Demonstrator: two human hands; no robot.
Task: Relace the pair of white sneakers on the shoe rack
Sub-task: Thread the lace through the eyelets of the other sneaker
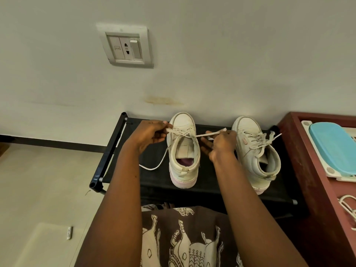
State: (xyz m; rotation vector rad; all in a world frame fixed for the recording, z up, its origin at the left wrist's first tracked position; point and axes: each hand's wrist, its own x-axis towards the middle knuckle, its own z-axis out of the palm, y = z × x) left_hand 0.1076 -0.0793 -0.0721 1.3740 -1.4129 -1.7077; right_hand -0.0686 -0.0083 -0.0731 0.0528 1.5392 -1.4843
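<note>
lace runs left-right across the left sneaker, toe pointing far; left hand pinches it at left, right hand at right

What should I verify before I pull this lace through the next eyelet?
1. Left hand grip: fingers pinch the lace near its tip. Ok.
2. Right hand grip: fingers pinch the same lace further along. Ok.
3. Lace between the hands runs straight across the open sneaker, with no sag. Ok.
4. Open sneaker stands upright on the shoe rack. Ok.
5. Loose tail lies on the rack, clear of both hands. Ok.
6. Which eyelets are already threaded: cannot tell, too small.
</note>
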